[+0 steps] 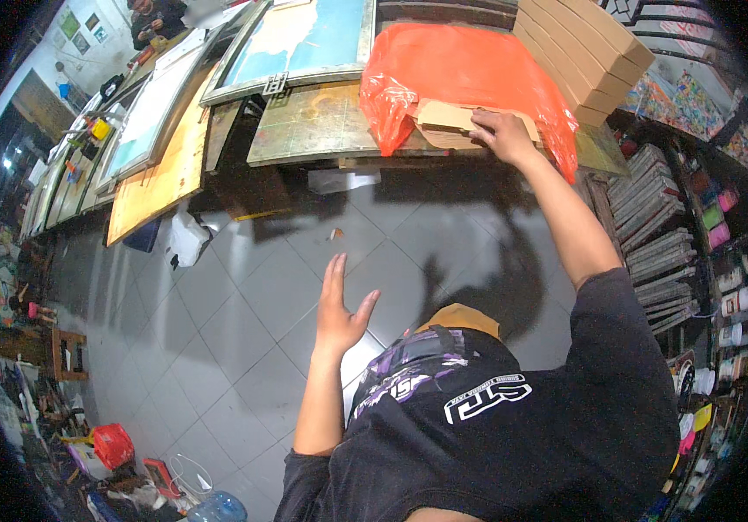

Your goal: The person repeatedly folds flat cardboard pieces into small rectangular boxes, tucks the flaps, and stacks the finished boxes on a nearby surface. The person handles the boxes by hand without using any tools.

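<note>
My left hand (342,320) hangs in the air over the grey floor, its fingers stretched out and the thumb apart, with nothing in it. My right hand (504,137) reaches out to the worktable, its fingers bent over the edge of flat brown cardboard pieces (446,115). These pieces lie at the mouth of a large orange-red plastic bag (456,65), which covers most of them. What the fingertips touch underneath is hidden. Right behind the bag stands a stack of brown cardboard boxes (578,52).
Left of the bag, a framed printing screen (291,43) rests on the wooden worktable (304,129). More frames and boards (165,165) stretch further left. Bundled grey slats (648,196) and shelves of jars (739,300) stand at the right. A person (156,22) works at the far left.
</note>
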Demonstrator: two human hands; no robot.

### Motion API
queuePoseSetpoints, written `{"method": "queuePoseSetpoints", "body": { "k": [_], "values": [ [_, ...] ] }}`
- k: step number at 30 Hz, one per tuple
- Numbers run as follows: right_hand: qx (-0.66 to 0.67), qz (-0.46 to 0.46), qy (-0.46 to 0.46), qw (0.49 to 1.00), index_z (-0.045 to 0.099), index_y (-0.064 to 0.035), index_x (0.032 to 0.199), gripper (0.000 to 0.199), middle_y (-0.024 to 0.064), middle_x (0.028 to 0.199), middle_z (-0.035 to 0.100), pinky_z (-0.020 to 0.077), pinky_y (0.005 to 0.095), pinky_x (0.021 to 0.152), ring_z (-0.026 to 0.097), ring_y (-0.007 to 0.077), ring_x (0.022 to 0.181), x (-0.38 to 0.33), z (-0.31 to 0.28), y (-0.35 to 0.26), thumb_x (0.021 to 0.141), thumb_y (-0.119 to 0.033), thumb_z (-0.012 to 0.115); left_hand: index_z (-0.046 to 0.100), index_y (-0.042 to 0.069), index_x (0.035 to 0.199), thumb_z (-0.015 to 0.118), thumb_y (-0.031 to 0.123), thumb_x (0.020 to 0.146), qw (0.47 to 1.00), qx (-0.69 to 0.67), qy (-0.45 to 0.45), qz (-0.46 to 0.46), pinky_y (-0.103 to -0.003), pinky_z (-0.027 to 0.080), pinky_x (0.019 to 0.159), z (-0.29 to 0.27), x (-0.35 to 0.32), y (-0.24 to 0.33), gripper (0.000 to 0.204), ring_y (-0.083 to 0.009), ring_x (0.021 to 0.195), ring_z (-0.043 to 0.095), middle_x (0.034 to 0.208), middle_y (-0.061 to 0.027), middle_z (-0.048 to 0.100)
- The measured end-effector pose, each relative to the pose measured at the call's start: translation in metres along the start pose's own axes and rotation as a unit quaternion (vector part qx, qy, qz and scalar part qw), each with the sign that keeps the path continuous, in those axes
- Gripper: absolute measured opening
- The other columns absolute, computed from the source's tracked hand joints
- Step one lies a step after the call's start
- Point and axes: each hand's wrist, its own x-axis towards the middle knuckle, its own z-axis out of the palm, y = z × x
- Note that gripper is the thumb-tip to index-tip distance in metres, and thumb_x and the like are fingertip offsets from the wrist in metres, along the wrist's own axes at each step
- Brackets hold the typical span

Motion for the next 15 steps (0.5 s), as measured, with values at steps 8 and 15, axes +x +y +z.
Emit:
{"method": "queuePoseSetpoints", "body": {
  "k": [8,15],
  "values": [
    [-0.017,0.014,0.025,0.999,0.063,-0.009,0.104,0.022,0.0154,0.097,0.064,0.0483,0.0446,0.078,0.061,0.0352,0.092,0.014,-0.008,0.016,0.085,-0.019,0.057,0.034,0.004,0.139,0.072,0.021,0.078,0.999,-0.013,0.007,-0.028,-0.041,0.035,0.104,0.017,-0.003,0.001,0.074,-0.0362,0.13,0.038,0.142,-0.0229,0.035],
    [-0.011,-0.001,-0.039,0.999,0.064,-0.0136,0.113,0.033,0.0172,0.101,0.064,0.048,0.0429,0.081,0.061,0.035,0.095,0.016,-0.012,0.021,0.08,-0.012,0.056,0.035,0.003,0.138,0.07,0.031,0.081,0.995,0.004,0.059,-0.076,-0.042,0.029,0.109,0.046,-0.007,-0.012,0.073,-0.0354,0.133,0.032,0.141,-0.0227,0.036]
  ]
}}
